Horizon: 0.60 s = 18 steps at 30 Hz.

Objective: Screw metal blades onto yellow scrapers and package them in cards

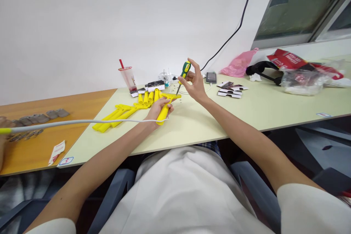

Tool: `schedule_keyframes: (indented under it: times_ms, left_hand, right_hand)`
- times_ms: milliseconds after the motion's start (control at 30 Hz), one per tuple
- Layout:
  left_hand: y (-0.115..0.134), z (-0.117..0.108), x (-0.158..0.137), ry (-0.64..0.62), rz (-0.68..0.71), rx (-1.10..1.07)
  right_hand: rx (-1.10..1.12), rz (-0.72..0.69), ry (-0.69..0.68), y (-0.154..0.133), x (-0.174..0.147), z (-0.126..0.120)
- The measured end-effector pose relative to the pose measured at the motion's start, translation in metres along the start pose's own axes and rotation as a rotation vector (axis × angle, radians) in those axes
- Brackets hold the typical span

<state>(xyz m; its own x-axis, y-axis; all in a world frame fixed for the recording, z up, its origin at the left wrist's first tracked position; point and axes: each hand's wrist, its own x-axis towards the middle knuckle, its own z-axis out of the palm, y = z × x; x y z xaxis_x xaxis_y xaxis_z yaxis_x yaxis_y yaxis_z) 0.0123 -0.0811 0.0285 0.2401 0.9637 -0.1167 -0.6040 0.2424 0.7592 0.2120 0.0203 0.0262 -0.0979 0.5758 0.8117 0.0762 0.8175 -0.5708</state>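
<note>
My left hand is closed around a yellow T-shaped plastic scraper, its wide head pointing away from me. In my right hand, a screwdriver with a green and yellow handle is gripped by the fingers, its shaft slanting down. The screwdriver's tip meets the scraper's head; any screw there is too small to make out. Left of my left hand lies a pile of similar yellow scrapers, several of them overlapping. Tiny dark bits lie on the table near the scraper's head.
A cup with a red straw, black-and-white cards, a small screened device, a pink bag and clear plastic wrapping line the pale table. A white cable crosses in front. Another person's hand is at far left.
</note>
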Motion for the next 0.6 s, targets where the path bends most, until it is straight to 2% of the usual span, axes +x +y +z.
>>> schedule_keyframes:
  times_ms: [133, 367, 600]
  left_hand:
    - [0.0, 0.0, 0.0, 0.008, -0.009, -0.002]
    - [0.0, 0.0, 0.001, 0.032, -0.013, -0.031]
    - [-0.001, -0.001, 0.002, 0.025, -0.017, -0.012]
  right_hand:
    - [-0.049, -0.054, 0.092, 0.002, -0.002, 0.002]
    - [-0.044, -0.051, 0.062, -0.001, -0.003, 0.003]
    - [0.009, -0.015, -0.003, -0.016, -0.004, 0.004]
